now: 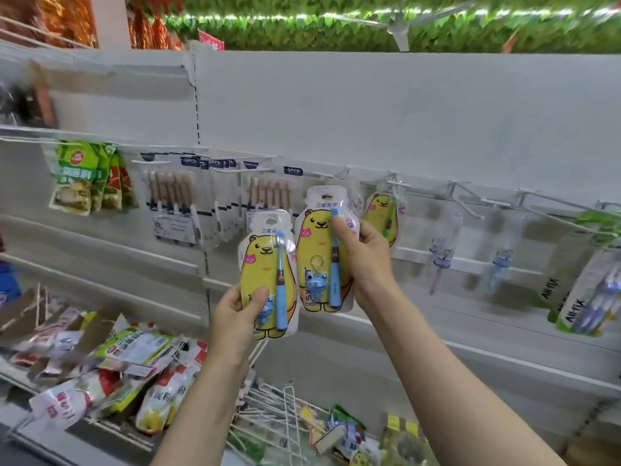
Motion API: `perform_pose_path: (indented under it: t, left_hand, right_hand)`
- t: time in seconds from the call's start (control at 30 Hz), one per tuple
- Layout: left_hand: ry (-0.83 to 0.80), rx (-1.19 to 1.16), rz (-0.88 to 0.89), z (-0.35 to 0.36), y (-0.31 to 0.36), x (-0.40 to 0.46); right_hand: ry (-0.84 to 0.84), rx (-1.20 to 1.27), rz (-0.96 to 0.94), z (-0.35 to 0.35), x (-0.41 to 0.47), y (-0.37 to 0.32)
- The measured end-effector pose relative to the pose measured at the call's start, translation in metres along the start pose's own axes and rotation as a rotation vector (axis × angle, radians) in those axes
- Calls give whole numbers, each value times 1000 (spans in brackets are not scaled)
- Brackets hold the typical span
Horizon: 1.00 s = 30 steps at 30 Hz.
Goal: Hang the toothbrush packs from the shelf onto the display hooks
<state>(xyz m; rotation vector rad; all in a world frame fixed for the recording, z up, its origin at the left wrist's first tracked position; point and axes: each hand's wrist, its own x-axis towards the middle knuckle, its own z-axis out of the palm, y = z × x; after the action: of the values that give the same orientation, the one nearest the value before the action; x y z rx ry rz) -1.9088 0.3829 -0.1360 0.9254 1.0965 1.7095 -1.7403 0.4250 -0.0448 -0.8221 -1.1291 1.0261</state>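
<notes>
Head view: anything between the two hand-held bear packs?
No. Left pack and right pack sit edge to edge, apparently slightly overlapping; no item between them.

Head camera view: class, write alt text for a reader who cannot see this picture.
Two bare hands each hold up a yellow bear toothbrush pack before a white store display: the left hand grips the lower pack, the right hand the higher pack. A matching pack already hangs on a hook behind.

We count three yellow bear toothbrush packs: one [265, 274] in our left hand [235, 314], one [322, 250] in our right hand [366, 260], and one [383, 213] already hanging just right of the right hand. Two clear packs [440, 257] hang further right of it.
</notes>
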Motion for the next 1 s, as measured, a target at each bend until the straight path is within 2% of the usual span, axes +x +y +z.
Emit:
perform_pose_path:
  t: [0.23,0.4,0.83,0.9,1.0]
  left_hand:
    - [-3,-3,43,-9,11,18]
    - [-29,10,32,-11,10,25]
    - [-160,-5,0,-1,5,23]
    - [-184,-14,-9,2,4,22]
    - [-217,-26,-15,8,4,22]
  right_hand:
    - [25,40,11,8,12,10]
    - [104,21,20,12,28,17]
    - [159,-158,87,3,51,21]
    - [230,-225,32,-2,48,20]
    - [344,-351,-170,-7,36,16]
